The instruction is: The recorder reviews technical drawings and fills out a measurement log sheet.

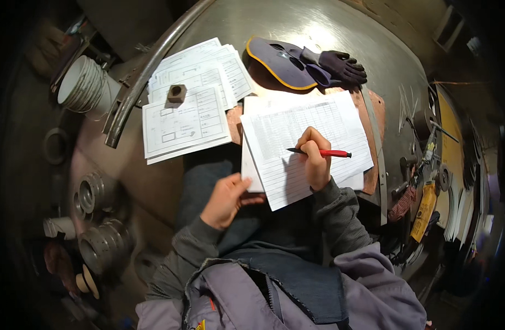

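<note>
My right hand [315, 165] is closed round a red and black pen [336, 154], its dark tip pointing left over a printed, lined sheet [282, 190]. The sheet lies tilted on a white pad or paper stack [248, 165] at the table's near edge. At that stack's lower left corner, my left hand [225, 202] pinches the edge, thumb on top and fingers partly hidden beneath. Left of it lie several drawing sheets [211, 129], with a metal nut-like block [176, 93] resting on them.
A grey cap-like cloth piece with yellow trim [280, 60] and dark gloves [343, 69] lie behind the sheet. A steel ruler [375, 132] borders it on the right, beyond which are a yellow tool [424, 212] and wires. A curved metal pipe [148, 66] edges the left; a white bucket [87, 82] stands beyond.
</note>
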Available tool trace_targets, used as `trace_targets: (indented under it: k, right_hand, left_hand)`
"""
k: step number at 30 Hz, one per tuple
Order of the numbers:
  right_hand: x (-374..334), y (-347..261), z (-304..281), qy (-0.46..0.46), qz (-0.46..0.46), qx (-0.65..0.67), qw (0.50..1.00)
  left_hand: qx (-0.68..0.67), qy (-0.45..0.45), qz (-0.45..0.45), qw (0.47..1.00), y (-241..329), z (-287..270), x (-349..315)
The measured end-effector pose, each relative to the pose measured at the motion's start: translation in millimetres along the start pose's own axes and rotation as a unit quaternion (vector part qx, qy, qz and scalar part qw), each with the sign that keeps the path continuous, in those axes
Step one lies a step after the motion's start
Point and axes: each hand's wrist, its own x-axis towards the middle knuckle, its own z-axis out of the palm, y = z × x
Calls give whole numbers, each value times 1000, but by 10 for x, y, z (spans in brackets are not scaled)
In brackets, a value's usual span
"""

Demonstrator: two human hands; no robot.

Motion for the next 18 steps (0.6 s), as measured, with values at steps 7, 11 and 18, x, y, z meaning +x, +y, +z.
trace_targets:
  k: [7, 11, 18]
  right_hand:
    - [-132, -30, -28, 27, 28, 87, 995]
    - [-219, -69, 72, 49, 26, 109, 993]
    - [-297, -184, 262, 19, 113, 267, 957]
  left_hand:
    - [-90, -74, -68, 991, -27, 167, 177]
    - [-2, -33, -32, 999, -80, 323, 381]
    - [182, 34, 117, 976, -108, 254, -166]
